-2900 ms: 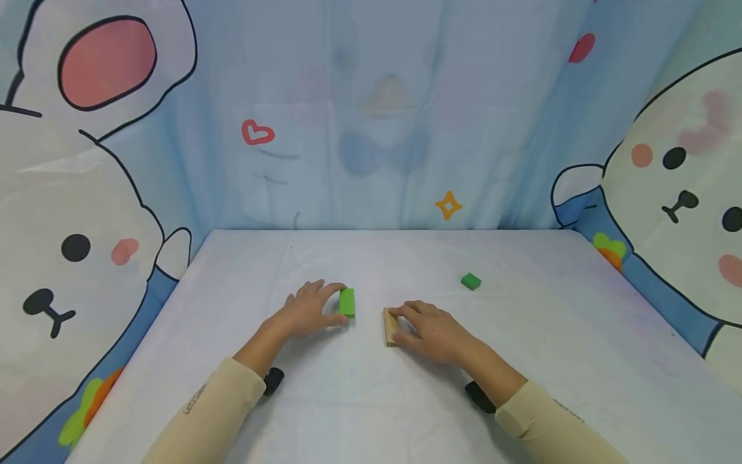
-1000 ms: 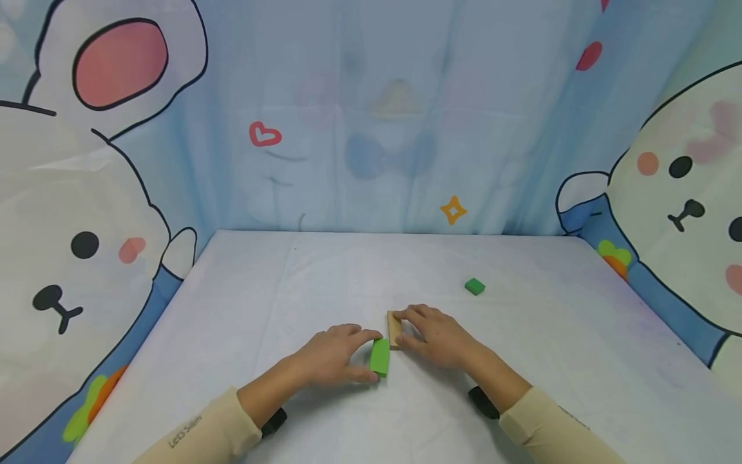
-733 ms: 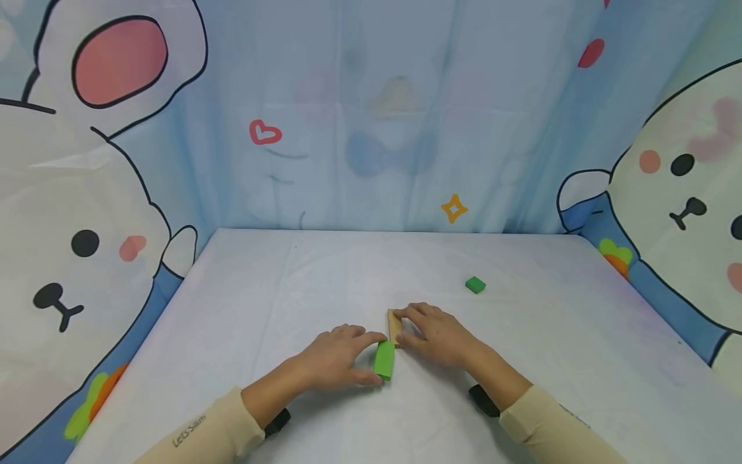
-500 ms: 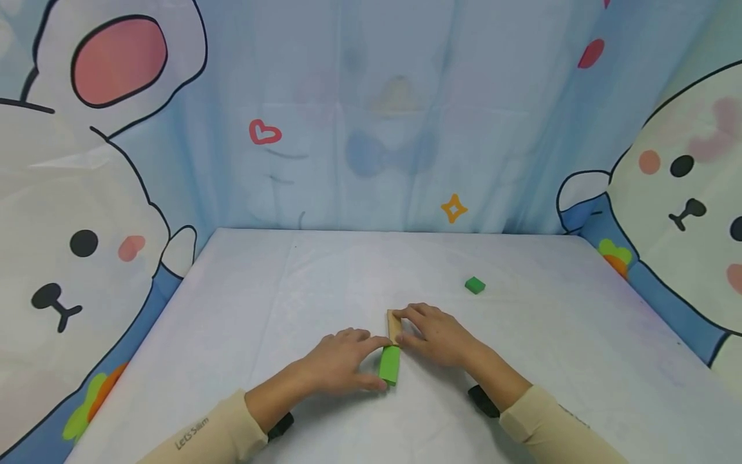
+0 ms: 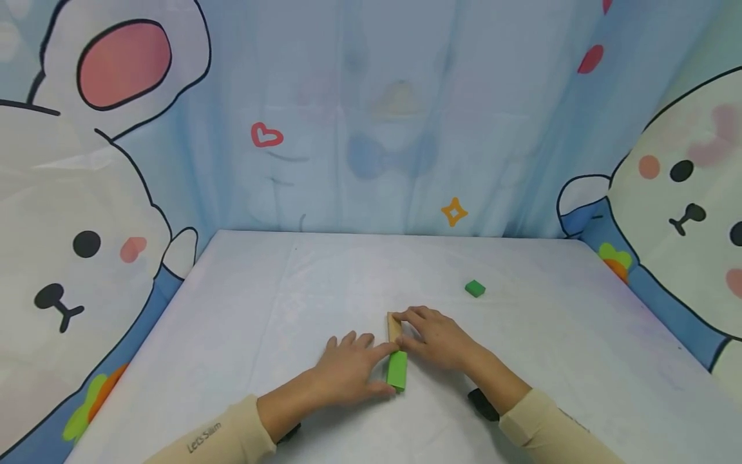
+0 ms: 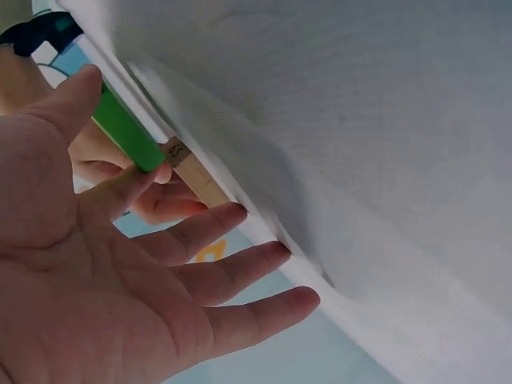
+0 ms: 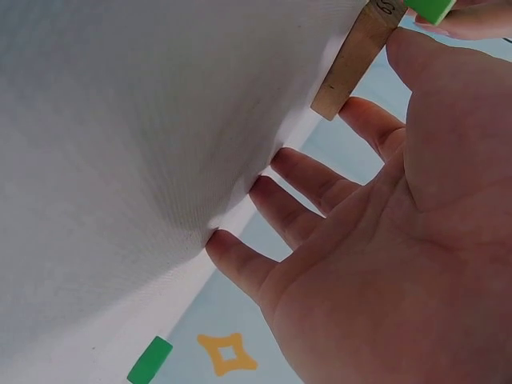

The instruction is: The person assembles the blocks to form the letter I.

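Moved since the earliest head view: your left hand (image 5: 350, 374) and the green block (image 5: 397, 372), brought from left of the wooden block (image 7: 354, 68) to its near end; your right hand (image 5: 438, 338) has held its position. Largest item, the table (image 5: 324, 277), bears all pieces; its white cloth (image 6: 376, 128) looks loose enough to drag under a pushed piece. Both hands are partly spread: your left thumb and index finger pinch the green block at its two ends, other fingers straight and clear of it; your right thumb and index finger span the wooden block likewise, remaining fingertips down at the cloth. Green block: judged light, rigid and hardly fragile, its smooth coloured faces probably slightly slippery; take it by the long sides if your index finger crowds the joint. Contact between these two blocks cannot be confirmed. Wooden block: bare, likely light and stiff with better grip; hold it low at the ends. Small green block (image 5: 475, 288), well apart beyond your right hand: ungripped, presumably easily knocked; pinch opposite sides.
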{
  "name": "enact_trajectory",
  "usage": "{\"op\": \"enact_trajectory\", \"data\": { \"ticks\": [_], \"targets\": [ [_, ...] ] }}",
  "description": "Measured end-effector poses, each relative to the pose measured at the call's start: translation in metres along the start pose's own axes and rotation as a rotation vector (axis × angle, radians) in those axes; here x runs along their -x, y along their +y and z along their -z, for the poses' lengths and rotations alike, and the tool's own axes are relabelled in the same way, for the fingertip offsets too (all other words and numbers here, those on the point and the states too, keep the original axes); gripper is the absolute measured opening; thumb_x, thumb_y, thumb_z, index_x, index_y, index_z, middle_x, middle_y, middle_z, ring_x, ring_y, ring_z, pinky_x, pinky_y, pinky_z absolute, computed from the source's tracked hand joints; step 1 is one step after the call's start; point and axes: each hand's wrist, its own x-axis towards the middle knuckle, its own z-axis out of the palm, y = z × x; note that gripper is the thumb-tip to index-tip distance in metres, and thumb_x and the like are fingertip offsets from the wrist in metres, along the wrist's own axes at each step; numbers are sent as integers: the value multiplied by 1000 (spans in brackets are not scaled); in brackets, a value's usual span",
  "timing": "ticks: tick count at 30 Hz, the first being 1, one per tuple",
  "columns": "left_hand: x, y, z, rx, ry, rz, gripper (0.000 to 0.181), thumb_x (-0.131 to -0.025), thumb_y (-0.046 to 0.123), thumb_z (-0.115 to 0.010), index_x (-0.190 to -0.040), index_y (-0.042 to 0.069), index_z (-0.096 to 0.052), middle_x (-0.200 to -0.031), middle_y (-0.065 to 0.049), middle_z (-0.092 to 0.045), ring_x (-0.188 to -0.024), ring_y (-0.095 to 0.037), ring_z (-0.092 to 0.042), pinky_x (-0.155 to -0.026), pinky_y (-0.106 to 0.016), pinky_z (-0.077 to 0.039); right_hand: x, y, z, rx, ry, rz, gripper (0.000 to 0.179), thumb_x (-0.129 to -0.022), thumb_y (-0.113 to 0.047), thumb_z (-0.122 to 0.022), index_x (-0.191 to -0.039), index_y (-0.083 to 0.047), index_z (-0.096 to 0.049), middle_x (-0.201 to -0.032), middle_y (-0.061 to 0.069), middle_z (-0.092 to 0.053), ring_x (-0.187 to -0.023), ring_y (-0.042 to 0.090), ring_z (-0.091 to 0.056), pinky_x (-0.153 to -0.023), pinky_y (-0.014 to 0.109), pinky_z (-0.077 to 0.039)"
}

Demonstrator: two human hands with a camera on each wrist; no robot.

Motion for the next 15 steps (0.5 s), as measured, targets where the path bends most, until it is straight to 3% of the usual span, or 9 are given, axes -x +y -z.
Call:
{"op": "enact_trajectory", "data": {
  "ticks": [15],
  "targets": [
    [0, 8, -4, -77, 29, 39, 73, -89, 68, -68, -155, 45, -43, -144, -6, -56, -126, -34, -56, -106, -67, -40, -1, -2, -2, -1, 2, -13, 51, -104, -43, -60, -150, -22, -53, -153, 17, -50, -143, 42, -47, -113, 65, -38]
  ]
}}
